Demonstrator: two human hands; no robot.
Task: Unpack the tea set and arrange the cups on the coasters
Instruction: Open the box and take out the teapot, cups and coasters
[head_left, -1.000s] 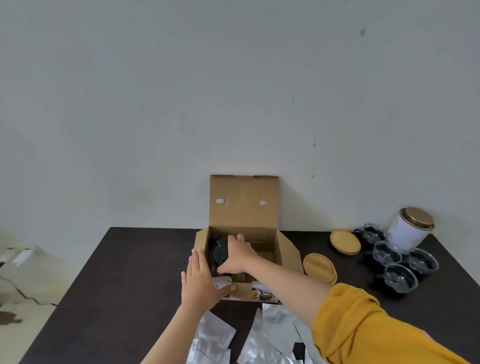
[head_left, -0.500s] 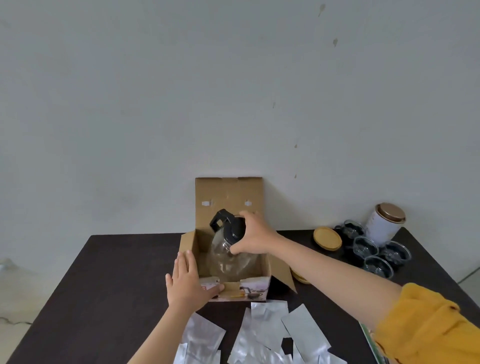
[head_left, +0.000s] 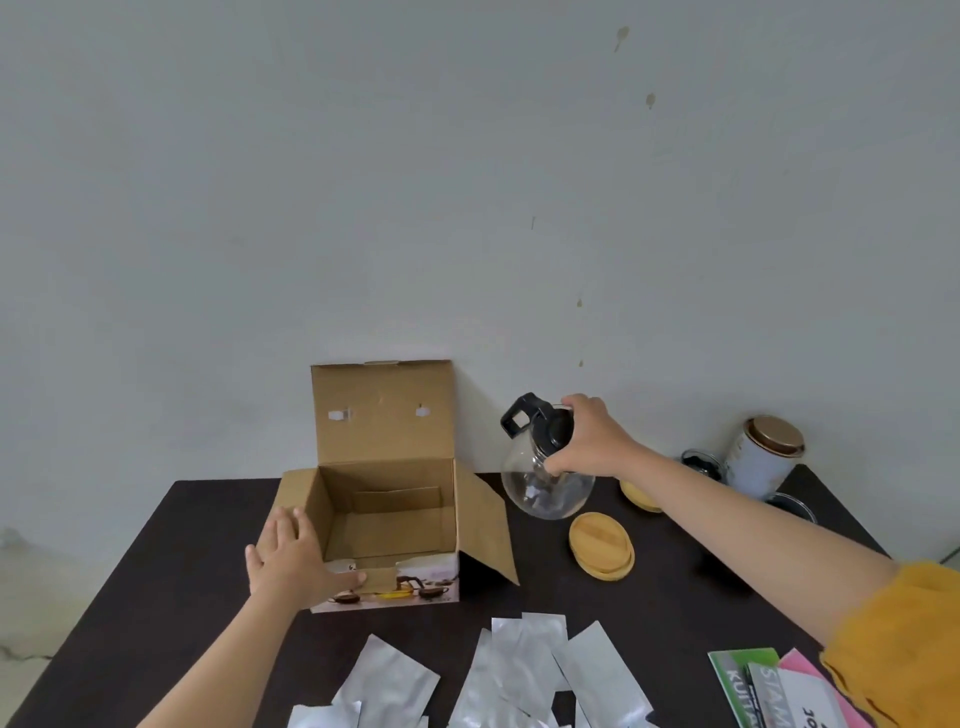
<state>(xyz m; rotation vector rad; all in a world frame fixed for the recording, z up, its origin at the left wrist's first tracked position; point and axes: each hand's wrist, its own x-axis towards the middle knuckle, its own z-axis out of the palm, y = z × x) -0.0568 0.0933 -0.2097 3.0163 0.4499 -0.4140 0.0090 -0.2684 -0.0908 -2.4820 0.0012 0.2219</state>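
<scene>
Head view shows your right hand (head_left: 589, 441) holding the glass teapot (head_left: 545, 480) by its lid above the table's (head_left: 182, 561) back edge, left hand (head_left: 288, 564) flat on the box (head_left: 387, 519); it could slip and break.

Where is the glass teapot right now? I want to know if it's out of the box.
Out: in the head view the right hand holds the glass teapot in the air, right of the open cardboard box, above the wooden coaster.
</scene>
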